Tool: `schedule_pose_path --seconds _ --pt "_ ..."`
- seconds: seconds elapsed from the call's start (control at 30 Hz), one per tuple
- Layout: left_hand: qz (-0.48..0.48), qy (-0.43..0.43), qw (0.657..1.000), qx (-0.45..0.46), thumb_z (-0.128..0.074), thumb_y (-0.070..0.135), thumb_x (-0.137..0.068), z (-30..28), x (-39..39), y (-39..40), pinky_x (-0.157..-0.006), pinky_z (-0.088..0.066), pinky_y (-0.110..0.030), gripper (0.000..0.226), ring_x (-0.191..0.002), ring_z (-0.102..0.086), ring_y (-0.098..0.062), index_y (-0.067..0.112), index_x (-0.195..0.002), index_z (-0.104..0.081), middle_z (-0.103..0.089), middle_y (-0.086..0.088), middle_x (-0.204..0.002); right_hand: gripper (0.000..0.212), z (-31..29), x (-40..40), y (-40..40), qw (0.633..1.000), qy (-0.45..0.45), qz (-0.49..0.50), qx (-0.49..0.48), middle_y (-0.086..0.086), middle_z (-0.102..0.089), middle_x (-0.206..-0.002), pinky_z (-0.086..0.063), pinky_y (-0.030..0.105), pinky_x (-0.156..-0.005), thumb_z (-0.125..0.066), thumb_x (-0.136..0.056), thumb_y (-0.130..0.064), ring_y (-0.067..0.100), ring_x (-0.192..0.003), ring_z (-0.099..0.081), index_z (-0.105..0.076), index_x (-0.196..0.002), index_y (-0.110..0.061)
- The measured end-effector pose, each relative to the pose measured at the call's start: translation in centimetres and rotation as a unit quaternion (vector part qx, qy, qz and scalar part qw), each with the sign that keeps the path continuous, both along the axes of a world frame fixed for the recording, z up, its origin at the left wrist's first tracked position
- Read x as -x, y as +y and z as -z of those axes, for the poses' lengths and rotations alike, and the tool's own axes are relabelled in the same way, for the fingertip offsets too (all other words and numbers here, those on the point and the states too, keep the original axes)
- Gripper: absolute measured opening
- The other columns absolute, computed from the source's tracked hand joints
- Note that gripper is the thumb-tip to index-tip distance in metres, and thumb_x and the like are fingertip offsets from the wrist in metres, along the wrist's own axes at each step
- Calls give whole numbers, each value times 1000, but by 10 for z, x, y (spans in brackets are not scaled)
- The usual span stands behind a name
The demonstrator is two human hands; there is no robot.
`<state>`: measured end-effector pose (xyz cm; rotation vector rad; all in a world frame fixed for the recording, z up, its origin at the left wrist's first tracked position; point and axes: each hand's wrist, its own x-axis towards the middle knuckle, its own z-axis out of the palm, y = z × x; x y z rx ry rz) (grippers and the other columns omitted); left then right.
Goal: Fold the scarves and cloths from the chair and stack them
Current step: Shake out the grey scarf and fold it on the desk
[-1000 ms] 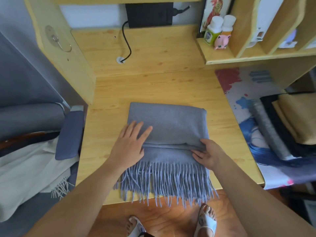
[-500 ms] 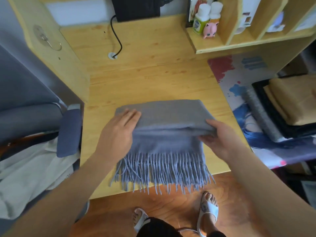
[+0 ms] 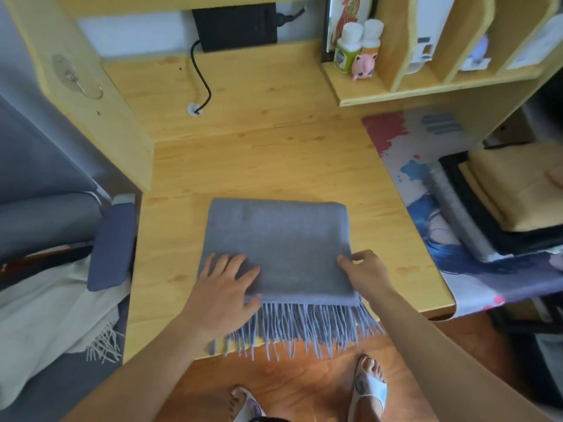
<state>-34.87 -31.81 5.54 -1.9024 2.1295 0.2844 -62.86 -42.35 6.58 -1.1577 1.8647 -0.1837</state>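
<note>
A blue-grey fringed scarf (image 3: 277, 251) lies folded into a flat rectangle on the wooden desk (image 3: 274, 166), close to the near edge and roughly midway along it. Its fringe (image 3: 301, 327) points toward the person and hangs partly over the near edge.

The left hand (image 3: 222, 290) rests palm down on the scarf's near left corner, fingers straight and spread, pressing the cloth flat; the thumb lies along the folded near hem. The right hand (image 3: 365, 272) is at the scarf's near right corner, fingers curled, with the thumb on top of the cloth pinching the right edge of the fold.

Toward the right end of the desk, a printed desk mat (image 3: 405, 147) covers the surface. On it sits a stack of folded cloths (image 3: 499, 202): a tan one on top, a black one beneath, a grey one at the left side. The stack stands well apart from the scarf.

Beside the left edge of the desk stands a grey chair (image 3: 45, 214) with a blue armrest (image 3: 112, 245). A cream fringed scarf (image 3: 51, 318) lies crumpled on its seat.

At the far edge, a black cable (image 3: 202, 83) runs into a grommet. On the raised shelf (image 3: 426, 89) at the far right stand two small bottles (image 3: 356, 44) and a pink figurine (image 3: 362, 65).
</note>
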Motion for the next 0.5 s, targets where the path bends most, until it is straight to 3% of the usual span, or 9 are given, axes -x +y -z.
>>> schedule_pose_path --seconds 0.07,0.13,0.17,0.23,0.3,0.37,0.43,0.5 --pt "8 52 997 57 -13 61 -102 6 8 -28 -127 -11 -46 65 -155 -18 -29 36 -160 -28 -21 -5 -168 56 -2 -8 -27 996 -67 38 35 6 -58 -114 -51 39 -80 -65 -94 -42 26 -100 -60 -43 -140 -17" --pt "-21 74 995 70 -7 62 -103 25 13 -58 -128 -5 -44 64 -158 0 -28 39 -163 -7 0 -3 -172 69 1 -18 -59 977 -181 115 19 4 -57 -122 -53 40 -89 -72 -89 -42 24 -107 -60 -41 -145 -17" --pt "-33 67 995 68 -4 63 -103 37 15 -66 -128 -2 -45 64 -158 6 -28 40 -162 -1 6 -3 -172 71 5 -21 -77 958 -240 156 -2 3 -61 -124 -54 41 -93 -76 -84 -43 24 -108 -62 -46 -142 -15" --pt "-42 39 995 81 -6 64 -103 64 22 -70 -127 -6 -51 65 -158 3 -31 38 -163 -4 1 -5 -172 53 15 -27 -109 925 -321 198 -37 7 -71 -118 -57 41 -93 -78 -84 -38 25 -105 -69 -63 -126 -9" --pt "-45 27 994 96 -10 63 -104 75 27 -69 -126 -11 -55 65 -158 -4 -33 37 -163 -11 -7 -6 -172 37 23 -30 -127 938 -303 160 -54 12 -73 -114 -56 43 -96 -74 -89 -26 28 -107 -69 -69 -118 -5" --pt "-45 22 992 115 -10 63 -104 80 29 -69 -125 -12 -56 65 -158 -5 -33 37 -163 -10 -7 -5 -171 33 30 -29 -136 966 -238 76 -57 13 -73 -113 -56 46 -97 -75 -88 -21 29 -106 -69 -68 -116 -5" --pt "-58 21 990 124 -10 63 -103 80 30 -69 -124 -14 -58 65 -158 -6 -33 37 -163 -9 -7 -5 -171 30 32 -29 -141 980 -196 35 2 8 -69 -113 -56 44 -95 -75 -87 -18 26 -103 -68 -66 -115 -12" --pt "-70 22 989 125 -11 63 -103 79 36 -67 -124 -15 -59 66 -157 -9 -33 36 -163 -13 -11 -5 -171 36 35 -26 -143 967 -216 77 109 3 -66 -109 -58 34 -86 -72 -88 -10 19 -96 -67 -66 -121 -22"
